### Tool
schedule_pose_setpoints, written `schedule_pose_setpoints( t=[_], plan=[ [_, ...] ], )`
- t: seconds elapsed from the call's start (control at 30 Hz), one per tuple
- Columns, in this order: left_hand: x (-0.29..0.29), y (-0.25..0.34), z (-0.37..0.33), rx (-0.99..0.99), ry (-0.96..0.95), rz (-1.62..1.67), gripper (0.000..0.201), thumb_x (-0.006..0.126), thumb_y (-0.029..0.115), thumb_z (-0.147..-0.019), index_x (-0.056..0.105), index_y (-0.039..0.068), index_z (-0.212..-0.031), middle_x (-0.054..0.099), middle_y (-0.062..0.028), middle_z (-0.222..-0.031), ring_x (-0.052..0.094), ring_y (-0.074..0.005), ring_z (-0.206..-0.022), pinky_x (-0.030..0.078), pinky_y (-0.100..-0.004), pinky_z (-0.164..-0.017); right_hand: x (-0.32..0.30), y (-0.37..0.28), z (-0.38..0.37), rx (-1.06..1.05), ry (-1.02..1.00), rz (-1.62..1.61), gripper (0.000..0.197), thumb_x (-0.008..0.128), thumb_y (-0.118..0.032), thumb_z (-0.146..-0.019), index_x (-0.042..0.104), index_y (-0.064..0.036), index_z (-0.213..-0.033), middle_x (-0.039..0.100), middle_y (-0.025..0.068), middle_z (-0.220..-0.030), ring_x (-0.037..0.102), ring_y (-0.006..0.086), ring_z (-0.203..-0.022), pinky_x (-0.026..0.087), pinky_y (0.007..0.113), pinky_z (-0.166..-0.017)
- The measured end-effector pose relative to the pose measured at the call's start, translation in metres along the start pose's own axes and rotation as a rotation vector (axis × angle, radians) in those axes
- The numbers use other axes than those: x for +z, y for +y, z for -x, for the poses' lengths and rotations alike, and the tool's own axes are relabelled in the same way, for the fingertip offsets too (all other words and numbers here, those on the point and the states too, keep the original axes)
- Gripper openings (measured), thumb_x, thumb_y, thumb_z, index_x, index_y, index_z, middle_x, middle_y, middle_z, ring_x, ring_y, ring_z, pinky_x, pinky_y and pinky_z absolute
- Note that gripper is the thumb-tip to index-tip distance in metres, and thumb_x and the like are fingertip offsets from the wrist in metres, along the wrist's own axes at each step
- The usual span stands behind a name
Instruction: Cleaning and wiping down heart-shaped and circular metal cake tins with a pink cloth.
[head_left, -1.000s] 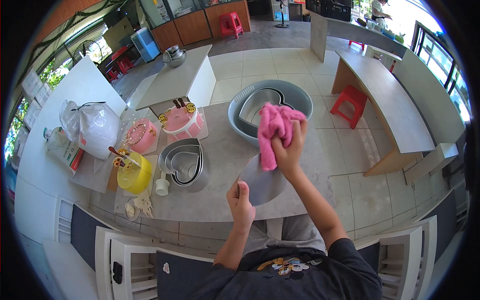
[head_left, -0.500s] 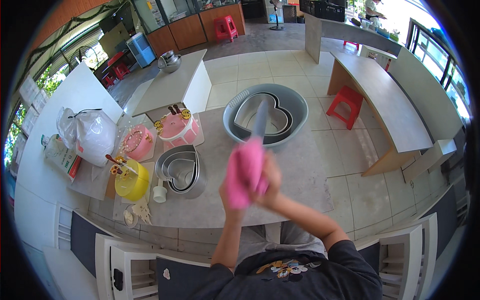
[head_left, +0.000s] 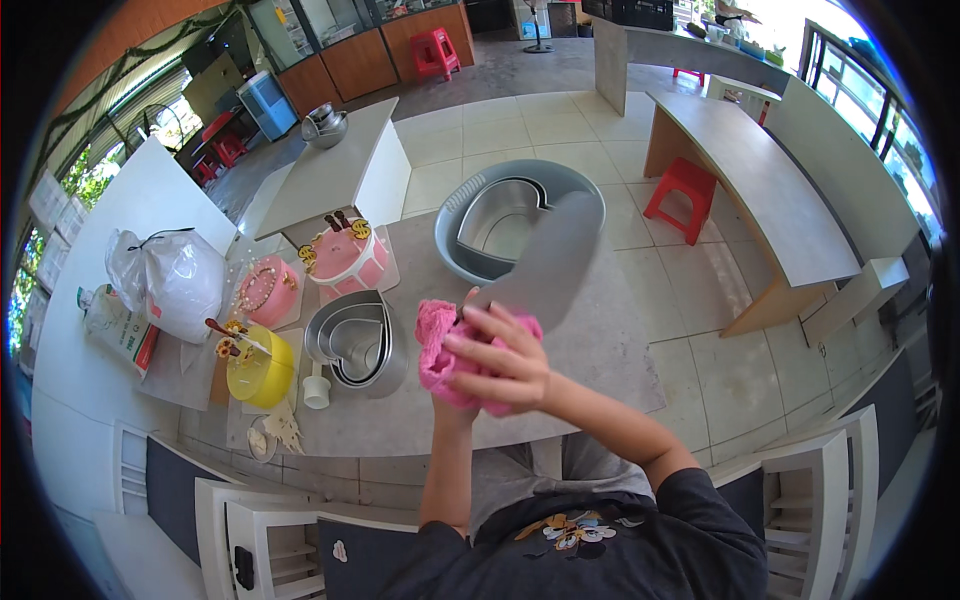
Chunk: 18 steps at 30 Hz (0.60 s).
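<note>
A bunched pink cloth (head_left: 437,345) is gripped between my hands above the grey table. My right hand (head_left: 505,365) lies across it, its fingers curved over the cloth. Underneath, my left hand (head_left: 455,405) closes on the cloth, with most of its fingers hidden. Out of the bundle a flat grey metal blade (head_left: 555,260) with a rounded end points up to the right. It is blurred, and its handle is hidden. Behind it, a grey-blue basin (head_left: 450,250) contains nested heart-shaped cake tins (head_left: 500,222), partly covered by the blade.
More heart-shaped tins (head_left: 390,365) stand left of my hands, beside a small white cup (head_left: 316,392). Farther left are a yellow cake (head_left: 262,378), two pink cakes (head_left: 345,258) and a tied plastic bag (head_left: 185,285). A red stool (head_left: 688,195) is on the floor at right.
The blade has swung from nearly upright to leaning right, and its broad side now shows. My hands have moved slightly left with the cloth, the right one now lying over it.
</note>
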<state>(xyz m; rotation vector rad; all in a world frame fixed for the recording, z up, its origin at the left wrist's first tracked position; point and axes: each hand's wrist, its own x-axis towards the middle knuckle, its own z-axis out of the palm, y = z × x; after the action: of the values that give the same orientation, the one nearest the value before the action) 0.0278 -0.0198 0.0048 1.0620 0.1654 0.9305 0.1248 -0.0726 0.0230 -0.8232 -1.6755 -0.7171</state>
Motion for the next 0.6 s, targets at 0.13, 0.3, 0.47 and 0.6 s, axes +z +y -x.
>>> schedule_pose_setpoints(
  t=[0.13,0.3,0.47,0.6],
  plan=[
    [0.001,0.001,0.009,0.197,-0.085,0.079,0.049,0.046,0.036,-0.091,0.044,-0.003,-0.121,0.048,-0.0115,-0.12,0.046,-0.0201,-0.111,0.036,-0.034,-0.095,-0.014,0.057,-0.011,0.322,0.464,0.159,0.022,0.064,-0.013,-0.066,0.062,-0.0042,-0.086,0.06,0.0193,-0.102,0.052,0.0396,-0.106,0.037,0.049,-0.094],
    [-0.017,-0.008,0.007,0.102,0.065,-0.134,0.067,0.046,0.049,-0.086,0.039,-0.007,-0.123,0.045,-0.0122,-0.123,0.046,-0.0196,-0.113,0.036,-0.0329,-0.094,0.012,0.011,0.031,0.212,0.032,-0.235,0.023,0.058,-0.012,-0.064,0.059,-0.0012,-0.085,0.058,0.0208,-0.105,0.045,0.0433,-0.114,0.025,0.054,-0.1],
    [0.003,0.007,0.002,0.232,-0.129,-0.047,0.054,0.043,0.043,-0.09,0.039,0.001,-0.124,0.049,-0.0091,-0.118,0.048,-0.0198,-0.108,0.039,-0.0352,-0.092,0.005,0.048,0.019,0.284,0.444,0.043,0.03,0.056,-0.015,-0.074,0.059,0.0007,-0.1,0.052,0.0244,-0.114,0.041,0.041,-0.118,0.017,0.052,-0.104],
    [-0.006,0.004,0.002,0.212,-0.071,-0.242,0.052,0.043,0.042,-0.091,0.045,-0.002,-0.119,0.051,-0.0104,-0.116,0.048,-0.0209,-0.109,0.04,-0.0342,-0.09,-0.008,0.043,-0.012,0.3,0.191,-0.042,0.04,0.05,-0.029,-0.08,0.059,-0.0056,-0.111,0.044,0.0207,-0.127,0.03,0.0382,-0.126,0.015,0.051,-0.104]
  ],
)
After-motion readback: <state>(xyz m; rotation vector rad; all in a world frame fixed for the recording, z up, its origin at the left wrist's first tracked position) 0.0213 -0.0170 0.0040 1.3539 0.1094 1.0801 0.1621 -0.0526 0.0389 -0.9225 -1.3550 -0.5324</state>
